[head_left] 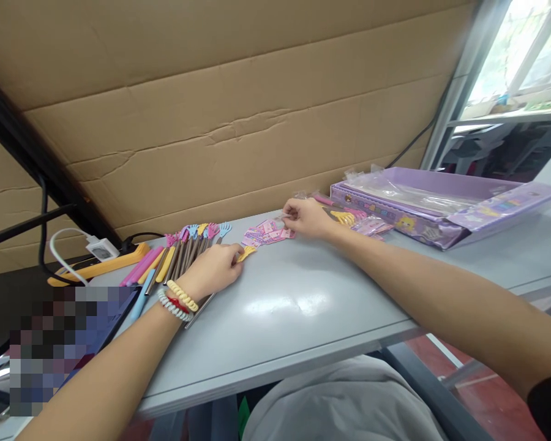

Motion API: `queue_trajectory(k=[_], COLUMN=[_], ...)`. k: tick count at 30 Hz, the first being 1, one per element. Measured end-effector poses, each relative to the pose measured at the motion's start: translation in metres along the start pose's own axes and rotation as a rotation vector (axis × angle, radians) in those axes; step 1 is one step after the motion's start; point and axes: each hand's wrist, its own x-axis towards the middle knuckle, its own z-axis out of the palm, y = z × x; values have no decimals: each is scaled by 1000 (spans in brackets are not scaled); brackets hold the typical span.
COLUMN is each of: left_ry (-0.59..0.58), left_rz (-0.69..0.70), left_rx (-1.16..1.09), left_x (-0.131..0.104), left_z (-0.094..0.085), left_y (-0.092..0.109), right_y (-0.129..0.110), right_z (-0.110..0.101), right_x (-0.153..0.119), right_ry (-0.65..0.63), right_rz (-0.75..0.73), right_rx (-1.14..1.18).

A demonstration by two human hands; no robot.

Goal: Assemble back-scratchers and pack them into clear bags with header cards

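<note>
My left hand (215, 267) is closed around a back scratcher with a yellow hand-shaped head (247, 253). Its metal rod sticks out below my wrist, low over the grey table (298, 306). Beside that hand lies a row of back scratchers (180, 256) with pink, yellow, blue and purple heads and handles. My right hand (308, 218) is pinched at the right end of a pile of small pink and purple printed cards (265, 233). What its fingertips hold, if anything, is too small to make out.
More back scratchers (344, 217) and clear plastic packets (371, 226) lie right of my right hand. An open purple box (408, 208) holds clear bags. A charger (103, 247) and an orange bar (101, 268) are at left; cardboard (239, 122) walls the back.
</note>
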Motion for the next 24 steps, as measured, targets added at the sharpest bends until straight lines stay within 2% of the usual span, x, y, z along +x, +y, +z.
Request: queue_trajectory(k=[5,9,13,19,24], left_ry=[0,-3,-8,0,-4], left_rz=[-2,-4,-7,-16,-26], left_rx=[17,8,7,-11,-5], left_x=[-1,-2,-2,-2,-3], left_z=[0,-1,-1,0,-1], left_y=[1,2,2,1,2], right_y=[-3,-12,-17,-23,-24], right_z=[2,3,2,2,3], right_x=[-4,-6,-7,-10,-10], right_ry=[-78,-207,-298,-263,-222], right_rz=[-81,-126,-91,-19,-74], right_rx=[53,-120,-246,-309,-312])
